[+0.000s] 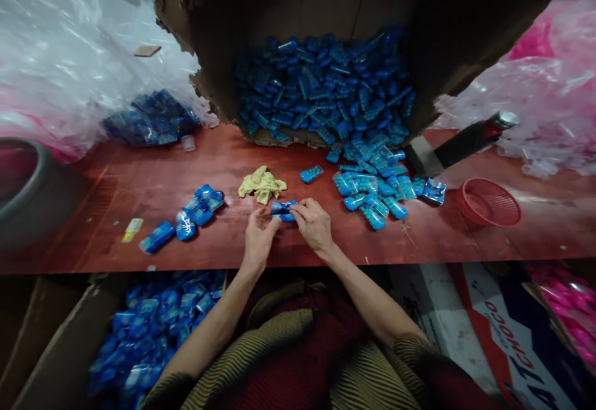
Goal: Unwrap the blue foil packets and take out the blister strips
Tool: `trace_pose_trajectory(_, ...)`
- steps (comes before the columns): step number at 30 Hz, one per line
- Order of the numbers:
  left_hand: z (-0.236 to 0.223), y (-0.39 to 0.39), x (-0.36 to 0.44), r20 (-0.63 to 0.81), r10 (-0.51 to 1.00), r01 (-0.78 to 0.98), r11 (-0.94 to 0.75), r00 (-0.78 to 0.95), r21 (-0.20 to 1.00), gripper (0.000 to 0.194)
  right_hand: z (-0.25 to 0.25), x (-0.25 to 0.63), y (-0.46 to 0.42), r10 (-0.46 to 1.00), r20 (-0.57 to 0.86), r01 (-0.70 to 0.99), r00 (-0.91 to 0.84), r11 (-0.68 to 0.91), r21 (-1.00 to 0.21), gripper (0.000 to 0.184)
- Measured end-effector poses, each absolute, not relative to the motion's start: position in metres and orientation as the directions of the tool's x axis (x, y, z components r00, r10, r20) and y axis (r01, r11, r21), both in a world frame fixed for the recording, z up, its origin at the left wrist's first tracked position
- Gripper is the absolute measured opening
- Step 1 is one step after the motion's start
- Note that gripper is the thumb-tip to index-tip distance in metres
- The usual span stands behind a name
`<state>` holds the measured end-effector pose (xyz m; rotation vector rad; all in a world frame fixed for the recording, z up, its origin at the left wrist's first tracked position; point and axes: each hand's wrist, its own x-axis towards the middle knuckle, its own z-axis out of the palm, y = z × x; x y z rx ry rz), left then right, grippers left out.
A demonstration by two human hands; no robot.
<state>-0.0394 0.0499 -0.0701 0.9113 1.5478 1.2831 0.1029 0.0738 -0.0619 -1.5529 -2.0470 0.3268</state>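
Observation:
Near the table's front edge, a small blue packet [283, 204] is held between my two hands. My left hand [259, 236] pinches its left end between thumb and fingers. Its right end is gripped by my right hand [315, 226], fingers closed together. Just behind them lies a crumpled yellow cloth [262, 184]. To the left are several blue wrapped packets [198, 210]. A pile of clear little containers with blue caps and blue beads [372, 183] spreads to the right, and one such container [311, 174] lies apart from it.
A torn cardboard box [205, 81] full of the blue containers opens toward me. On the right are a red plastic basket [488, 204] and a dark tool with a metal end [475, 140]. A grey tub [28, 211] stands left. Below the table, a carton [60, 341] holds blue packets [158, 323].

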Motion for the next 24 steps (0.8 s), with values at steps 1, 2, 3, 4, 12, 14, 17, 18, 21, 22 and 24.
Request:
trace_pose_trajectory(1,-0.067,0.048,-0.035,-0.275,0.924,-0.124,0.25,-0.266,0.96,0.05,-0.058,0.101,0.068,0.94,0.286,0.784,-0.184,0.316,-0.534,0.028)
trace_pose_trajectory(2,-0.064,0.047,-0.032,-0.333,0.918,-0.225,0.285,-0.217,0.932,0.047,-0.055,0.1,0.063,0.939,0.292,0.753,-0.184,0.325,-0.572,0.029)
trace_pose_trajectory(3,-0.061,0.048,-0.03,-0.362,0.914,-0.31,0.296,-0.182,0.904,0.043,-0.053,0.099,0.06,0.939,0.292,0.717,-0.181,0.329,-0.614,0.028)
trace_pose_trajectory(4,-0.058,0.049,-0.028,-0.372,0.914,-0.381,0.29,-0.162,0.878,0.041,-0.052,0.098,0.057,0.943,0.286,0.673,-0.171,0.324,-0.665,0.026)
trace_pose_trajectory(12,-0.052,0.049,-0.025,-0.399,0.904,-0.462,0.291,-0.154,0.838,0.038,-0.064,0.098,0.07,0.969,-0.152,0.075,-0.197,-0.139,-0.987,0.024)
trace_pose_trajectory(14,-0.056,0.05,-0.022,-0.377,0.901,-0.44,0.255,-0.214,0.861,0.035,-0.066,0.096,0.07,0.975,-0.147,0.046,-0.169,-0.142,-0.989,0.022)
trace_pose_trajectory(17,-0.059,0.053,-0.019,-0.357,0.897,-0.443,0.217,-0.261,0.87,0.033,-0.065,0.092,0.067,0.987,-0.109,0.125,-0.12,-0.093,-0.988,0.021)
trace_pose_trajectory(18,-0.059,0.054,-0.018,-0.358,0.895,-0.452,0.213,-0.265,0.866,0.033,-0.064,0.091,0.067,0.988,-0.095,0.159,-0.121,-0.076,-0.984,0.021)
trace_pose_trajectory(21,-0.057,0.057,-0.014,-0.385,0.884,-0.478,0.226,-0.265,0.849,0.034,-0.058,0.089,0.067,0.992,-0.049,0.251,-0.118,-0.018,-0.968,0.022)
trace_pose_trajectory(22,-0.056,0.057,-0.012,-0.395,0.879,-0.487,0.231,-0.266,0.842,0.035,-0.055,0.089,0.066,0.993,-0.03,0.287,-0.112,0.003,-0.958,0.022)
trace_pose_trajectory(24,-0.053,0.059,-0.009,-0.406,0.868,-0.502,0.226,-0.285,0.835,0.035,-0.051,0.089,0.065,0.995,0.012,0.364,-0.094,0.045,-0.93,0.024)
